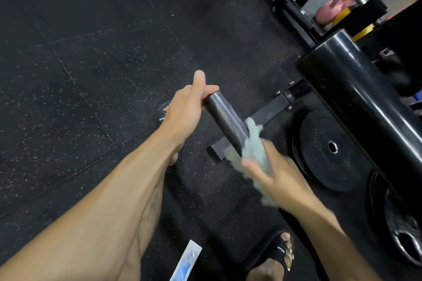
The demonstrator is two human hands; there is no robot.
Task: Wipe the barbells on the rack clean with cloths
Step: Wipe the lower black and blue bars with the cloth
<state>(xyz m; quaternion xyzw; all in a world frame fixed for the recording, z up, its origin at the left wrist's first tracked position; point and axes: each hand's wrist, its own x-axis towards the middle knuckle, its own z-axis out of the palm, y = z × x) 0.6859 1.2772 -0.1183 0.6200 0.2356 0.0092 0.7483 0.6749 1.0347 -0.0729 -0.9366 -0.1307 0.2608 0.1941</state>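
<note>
A dark steel barbell sleeve (225, 116) points toward me at the centre of the view. My left hand (185, 109) grips its free end, thumb raised above it. My right hand (277, 178) holds a pale, crumpled cloth (253, 146) wrapped round the sleeve lower down; this hand and the cloth are blurred. A second, thicker black barbell sleeve (356, 89) runs diagonally at the right on the rack (290, 7).
Black weight plates (328, 148) lean at the rack's foot on the right, with a steel base bar (269, 112) on the rubber floor. A pink kettlebell (331, 9) sits behind the rack. My sandalled feet and a blue-and-white packet (186, 262) are below.
</note>
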